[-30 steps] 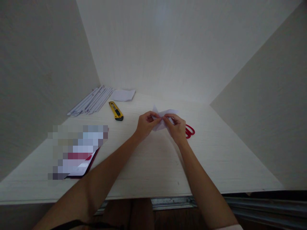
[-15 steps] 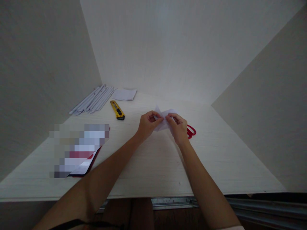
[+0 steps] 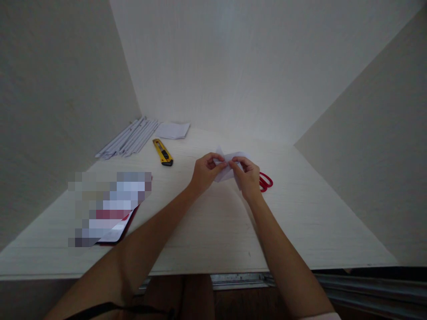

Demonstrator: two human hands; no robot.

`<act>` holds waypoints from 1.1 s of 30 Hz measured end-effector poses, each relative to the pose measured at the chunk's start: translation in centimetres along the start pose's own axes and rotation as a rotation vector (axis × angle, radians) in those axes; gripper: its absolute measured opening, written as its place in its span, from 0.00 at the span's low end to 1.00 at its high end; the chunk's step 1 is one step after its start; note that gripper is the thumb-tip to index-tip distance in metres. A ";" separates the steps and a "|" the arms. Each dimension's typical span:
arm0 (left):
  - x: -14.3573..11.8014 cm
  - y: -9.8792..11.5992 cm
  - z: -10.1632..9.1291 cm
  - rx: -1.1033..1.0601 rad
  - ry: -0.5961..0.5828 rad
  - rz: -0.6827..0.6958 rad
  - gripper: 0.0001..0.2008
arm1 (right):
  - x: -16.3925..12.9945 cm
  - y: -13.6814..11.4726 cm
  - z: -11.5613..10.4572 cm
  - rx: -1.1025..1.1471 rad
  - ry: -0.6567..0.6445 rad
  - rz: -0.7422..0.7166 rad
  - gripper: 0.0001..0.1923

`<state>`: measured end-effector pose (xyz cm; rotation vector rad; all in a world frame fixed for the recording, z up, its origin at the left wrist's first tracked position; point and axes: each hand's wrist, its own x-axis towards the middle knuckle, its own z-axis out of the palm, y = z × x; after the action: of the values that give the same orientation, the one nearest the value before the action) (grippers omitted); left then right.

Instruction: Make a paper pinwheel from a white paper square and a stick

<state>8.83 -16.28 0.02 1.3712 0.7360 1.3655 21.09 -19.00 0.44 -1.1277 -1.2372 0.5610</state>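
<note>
Between my hands is a thin white sheet of paper point(image 3: 224, 174), with a pointed corner sticking up at its left. My left hand point(image 3: 207, 171) pinches it between thumb and fingers. Close beside, my right hand point(image 3: 247, 174) pinches the same paper from the right, the fingertips of both hands almost meeting. Parts of the sheet are hidden behind the fingers. Red scissor handles point(image 3: 266, 182) show on the table just right of my right hand; the rest of the scissors is covered.
A yellow utility knife point(image 3: 163, 152) lies left of my hands. Behind it are several rolled or folded paper strips point(image 3: 130, 138) and a small stack of white paper point(image 3: 173, 130). A phone-like device point(image 3: 116, 232), partly pixelated, rests at the left. Walls enclose the white table point(image 3: 207, 235).
Almost nothing differs. My fingertips have shifted very slightly on the paper, the right ones a little to the left; the view has tilted a touch.
</note>
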 end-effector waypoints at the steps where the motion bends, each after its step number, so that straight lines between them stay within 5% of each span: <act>1: 0.0 0.1 0.0 -0.002 0.004 -0.002 0.11 | 0.0 0.0 0.0 -0.019 0.004 -0.019 0.07; 16: 0.0 0.5 0.1 0.011 0.023 0.101 0.10 | -0.3 -0.4 0.0 -0.211 0.019 -0.152 0.06; 33: 0.1 0.4 -0.5 0.184 0.120 0.108 0.06 | 0.2 -1.5 -1.0 0.004 -0.123 -0.050 0.07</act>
<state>8.29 -16.21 0.38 1.5005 0.8961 1.5054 21.72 -19.75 1.96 -1.0690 -1.3654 0.6019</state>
